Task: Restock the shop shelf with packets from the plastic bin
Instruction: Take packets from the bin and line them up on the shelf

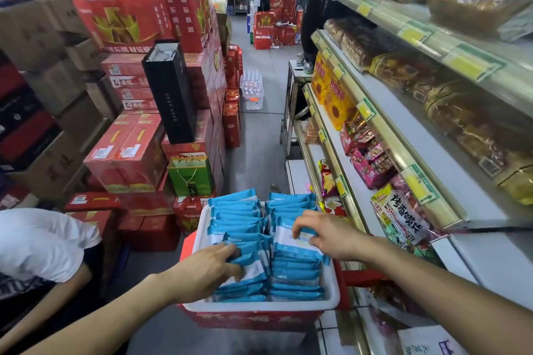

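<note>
Blue-and-white packets (236,212) stand on edge in two rows that fill a white plastic bin (333,295). The bin rests on a red stand (251,321) in the aisle, just beside the lower tiers of the shop shelf (478,256) to the right.

The left hand (206,266) reaches into the near end of the left row. Its grip is clenched on a few packets, fingers over their top edges and thumb against the face of the nearest one.

The right hand (326,235) works in the right row. Its grip holds a tilted packet (297,246) by the top edge, fingers curled down over it, so that it sits higher than its neighbours.

On the shelf tiers:
- Yellow sunflower-print packs (331,95) stand farther along.
- Pink and red snack bags (369,158) lie in the middle.
- A green-and-yellow snack bag (399,217) lies nearest the bin.
- Clear-wrapped brown baked goods (461,112) fill the tiers above.

Across the aisle:
- Red cartons (129,150) are stacked high.
- A black gift bag (170,92) leans on the cartons.
- A green gift bag (191,176) sits lower.

A shrink-wrapped pack of bottles (252,89) stands on the floor farther down. At the left edge is a second person in a white shirt (37,242).
</note>
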The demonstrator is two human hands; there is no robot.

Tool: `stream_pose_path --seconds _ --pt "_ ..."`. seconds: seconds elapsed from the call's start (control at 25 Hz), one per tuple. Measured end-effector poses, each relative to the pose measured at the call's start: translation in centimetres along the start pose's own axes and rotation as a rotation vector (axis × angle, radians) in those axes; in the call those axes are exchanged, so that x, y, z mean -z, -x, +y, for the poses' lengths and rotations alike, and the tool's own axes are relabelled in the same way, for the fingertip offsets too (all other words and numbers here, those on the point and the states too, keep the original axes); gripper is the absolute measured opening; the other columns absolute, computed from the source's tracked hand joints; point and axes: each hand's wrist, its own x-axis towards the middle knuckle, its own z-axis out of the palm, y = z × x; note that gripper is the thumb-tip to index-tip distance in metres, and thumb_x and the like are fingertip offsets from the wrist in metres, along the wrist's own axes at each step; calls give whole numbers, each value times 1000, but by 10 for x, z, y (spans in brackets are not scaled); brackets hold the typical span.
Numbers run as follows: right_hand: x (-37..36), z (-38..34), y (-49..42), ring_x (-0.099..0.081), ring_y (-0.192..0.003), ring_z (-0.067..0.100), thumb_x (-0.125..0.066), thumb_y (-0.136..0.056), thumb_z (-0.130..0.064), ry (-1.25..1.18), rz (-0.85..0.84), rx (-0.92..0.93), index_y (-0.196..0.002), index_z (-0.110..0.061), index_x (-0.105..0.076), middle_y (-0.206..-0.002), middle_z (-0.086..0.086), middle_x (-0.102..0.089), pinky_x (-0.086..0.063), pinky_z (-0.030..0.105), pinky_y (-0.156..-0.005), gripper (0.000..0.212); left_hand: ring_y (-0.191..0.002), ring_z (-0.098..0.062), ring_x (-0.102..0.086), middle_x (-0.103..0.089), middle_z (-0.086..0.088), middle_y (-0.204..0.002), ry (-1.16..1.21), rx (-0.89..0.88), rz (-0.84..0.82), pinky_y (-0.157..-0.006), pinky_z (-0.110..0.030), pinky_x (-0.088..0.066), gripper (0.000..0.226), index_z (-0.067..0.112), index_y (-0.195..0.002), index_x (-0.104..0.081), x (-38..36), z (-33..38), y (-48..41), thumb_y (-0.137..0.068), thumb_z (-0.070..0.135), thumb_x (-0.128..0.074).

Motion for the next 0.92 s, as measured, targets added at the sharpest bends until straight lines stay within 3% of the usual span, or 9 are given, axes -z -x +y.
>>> stream_pose_path --seconds 0.12,0.24,0.4,0.56,0.68,0.76,0.84,0.92 --pt "19 -5 -4 -56 -106 8 -64 -93 -5 -25 17 24 -106 -41 -62 -113 -19 -55 -48 37 -94 38 -108 -8 -54 -64 15 -116 220 20 -53 -98 -29 -47 28 34 -115 -67 16 -10 -6 -98 15 -56" --pt "52 -13 -9 -57 -111 8 -66 -90 -2 -23 42 56 -109 -39 -69 -115 -17 -60 -48 38 -101 42 -110 2 -59 -66 24 -116 309 66 39 -98 -29 -50 30 40 -114 -69 61 -20 -25 -97 16 -65" --pt "132 -32 -5 -54 -111 7 -63 -90 4 32 106 72 -115 -34 -75 -117 -13 -62 -45 28 -97 47 -108 -4 -64 -65 17 -112 274 15 105 -94 -36 -53 35 40 -113 -70 156 -31 -66 -95 10 -68" --pt "238 -44 21 -57 -108 7 -68 -93 -3 112 205 4 -119 -39 -74 -123 -14 -62 -47 22 -96 45 -108 -7 -67 -69 17 -118 251 -46 192 -95 -40 -55 39 41 -117 -72 264 -25 -114 -94 9 -71" --pt "321 -46 68 -63 -95 0 -76 -89 -5 79 320 -46 -122 -36 -74 -115 -18 -66 -47 8 -82 45 -103 -24 -70 -74 5 -115 302 -133 302 -93 -47 -56 30 39 -116 -75 347 1 -158 -93 20 -75" --pt "367 -46 109 -67 -93 3 -77 -87 -2 41 403 -87 -124 -29 -74 -114 -12 -72 -53 13 -81 46 -96 -22 -70 -75 7 -111 366 -206 360 -85 -38 -59 29 38 -114 -77 391 25 -188 -89 24 -76" --pt "403 -37 164 -68 -96 4 -78 -86 -1 38 460 -160 -125 -27 -74 -114 -9 -74 -54 15 -82 47 -90 -6 -69 -74 19 -108 381 -316 357 -75 -19 -54 29 37 -112 -78 425 61 -225 -89 20 -75" --pt "424 -22 224 -69 -97 4 -79 -85 -1 10 516 -253 -123 -29 -75 -114 -9 -75 -55 17 -82 47 -96 -5 -69 -72 18 -112 313 -416 337 -79 -24 -55 30 42 -114 -76 447 102 -262 -90 25 -74"
